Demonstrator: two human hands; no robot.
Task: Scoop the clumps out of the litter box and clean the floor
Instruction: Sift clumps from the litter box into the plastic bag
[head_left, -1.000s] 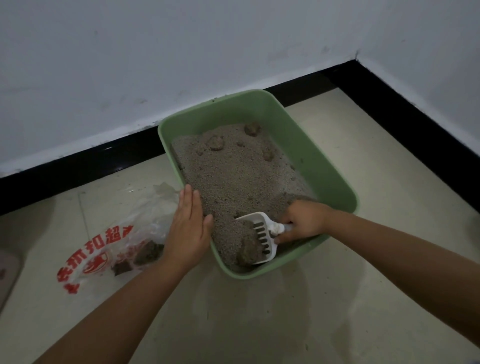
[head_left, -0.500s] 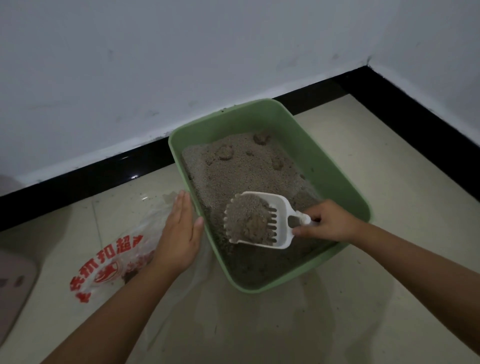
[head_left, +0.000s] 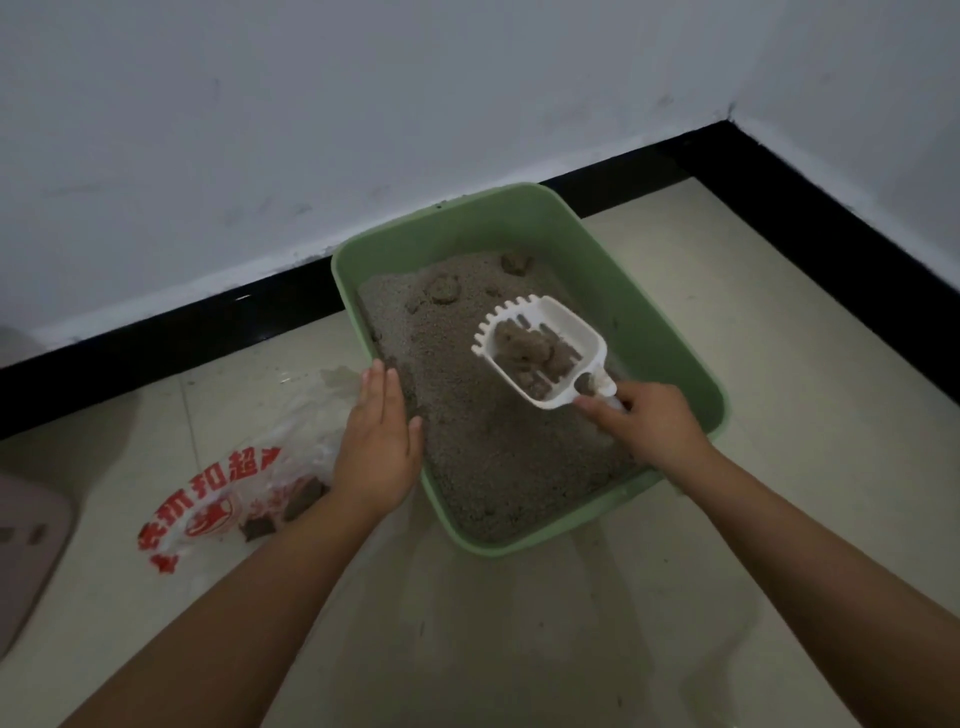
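A green litter box (head_left: 670, 332) full of grey litter (head_left: 467, 426) stands on the tiled floor against the wall. My right hand (head_left: 649, 426) grips the handle of a white slotted scoop (head_left: 566, 332), held above the litter with several brown clumps (head_left: 524, 348) in it. Two more clumps (head_left: 444, 291) lie at the far end of the litter. My left hand (head_left: 376, 447) rests flat with straight fingers on the box's left rim. A clear plastic bag with red print (head_left: 223, 499) lies on the floor left of the box, with dark clumps inside.
The black skirting board (head_left: 171, 332) and white wall run behind the box and turn a corner at the right. A pinkish-grey object (head_left: 26, 551) lies at the left edge. Beige floor tiles (head_left: 571, 623) stretch in front of the box.
The scoop has risen out of the litter with clumps, loose litter has sifted away, and it has swung right and tilted. My left hand stays at the box's rim.
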